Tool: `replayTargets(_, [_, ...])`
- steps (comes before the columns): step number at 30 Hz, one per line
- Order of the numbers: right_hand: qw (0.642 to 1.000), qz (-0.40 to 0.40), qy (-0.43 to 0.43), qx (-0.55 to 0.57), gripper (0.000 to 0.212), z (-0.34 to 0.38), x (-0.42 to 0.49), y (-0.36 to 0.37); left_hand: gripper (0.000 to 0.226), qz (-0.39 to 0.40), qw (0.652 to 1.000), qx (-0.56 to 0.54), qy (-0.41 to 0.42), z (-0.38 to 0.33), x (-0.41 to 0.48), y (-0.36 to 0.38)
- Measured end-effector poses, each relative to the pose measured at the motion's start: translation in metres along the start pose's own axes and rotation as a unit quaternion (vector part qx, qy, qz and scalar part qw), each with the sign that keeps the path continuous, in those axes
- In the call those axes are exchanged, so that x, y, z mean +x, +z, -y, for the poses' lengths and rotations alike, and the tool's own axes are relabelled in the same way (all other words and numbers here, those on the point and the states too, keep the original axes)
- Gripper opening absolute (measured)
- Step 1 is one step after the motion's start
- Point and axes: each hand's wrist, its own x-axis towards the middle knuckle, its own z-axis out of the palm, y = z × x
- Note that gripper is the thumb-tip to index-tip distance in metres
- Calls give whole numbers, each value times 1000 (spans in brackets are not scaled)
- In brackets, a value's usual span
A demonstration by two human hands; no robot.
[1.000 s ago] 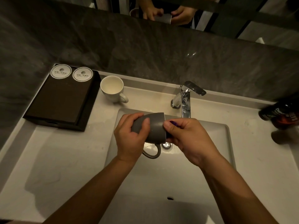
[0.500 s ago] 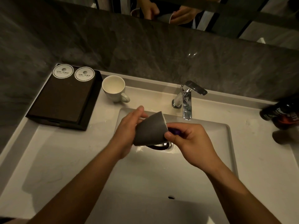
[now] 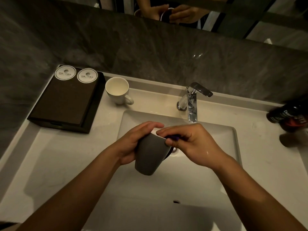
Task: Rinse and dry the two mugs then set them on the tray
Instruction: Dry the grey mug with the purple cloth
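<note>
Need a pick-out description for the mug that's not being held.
On the white counter, look left of the faucet. The white mug stands upright just right of the black tray, handle towards the faucet. It is pale and set down; the grey mug is held over the sink.

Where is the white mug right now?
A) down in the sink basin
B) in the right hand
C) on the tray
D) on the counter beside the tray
D: the white mug stands upright on the counter, just right of the tray, while the left hand and right hand hold only the grey mug.
</note>
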Motion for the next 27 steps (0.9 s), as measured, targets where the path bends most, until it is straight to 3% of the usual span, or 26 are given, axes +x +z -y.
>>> replayTargets(4, [1000, 14, -7, -8, 32, 0, 6, -3, 109, -20, 999, 6, 49, 7, 0, 3])
replayTargets(10, [991, 125, -7, -56, 26, 0, 9, -13, 103, -43, 985, 139, 89, 4, 2, -6])
replayTargets(14, [983, 157, -8, -96, 25, 3, 14, -14, 100, -40, 982, 159, 93, 2, 1, -5])
replayTargets(17, [990, 133, 26, -34, 20, 2, 15, -11, 106, -30, 977, 187, 99, 3, -1, 1])
replayTargets(22, [985, 75, 92, 121, 18, 2, 14, -1, 94, -17, 963, 239, 124, 3, -3, 6])
replayTargets(27, [929, -12, 216, 301, 15, 7, 19, 14, 77, -35, 952, 273, 133, 6, 0, 8])
